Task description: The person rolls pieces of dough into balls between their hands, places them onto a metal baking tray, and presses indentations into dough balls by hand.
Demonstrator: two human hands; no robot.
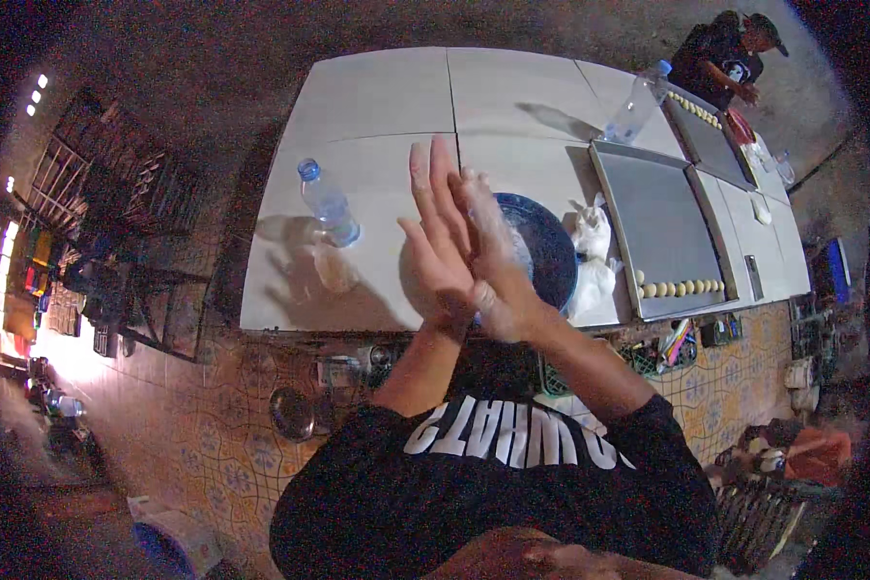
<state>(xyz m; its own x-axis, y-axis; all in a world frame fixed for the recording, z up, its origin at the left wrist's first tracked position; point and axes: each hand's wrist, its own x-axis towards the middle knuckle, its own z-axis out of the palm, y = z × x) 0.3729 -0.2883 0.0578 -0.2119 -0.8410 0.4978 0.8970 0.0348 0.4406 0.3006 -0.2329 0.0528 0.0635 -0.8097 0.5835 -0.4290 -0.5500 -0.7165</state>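
Observation:
My left hand [437, 249] is raised over the near edge of the table, its fingers stretched out and its palm turned toward the right. Against it lies my right hand [491, 232], dusted with white, its fingers long and slightly blurred. Whether anything sits between the two palms is hidden. Just behind my hands stands a dark blue bowl [554, 253] with something whitish inside, partly covered by my right hand. To its right, a metal tray [662, 208] carries a row of small pale dough balls [681, 288] along its near side.
Left of my hands stands a clear plastic bottle [329, 205] beside a pale lump [335, 269]. Tied white bags [592, 232] fill the gap between bowl and tray. Farther right are another bottle [638, 104], a second tray [710, 145] with dough balls, and a person [727, 60].

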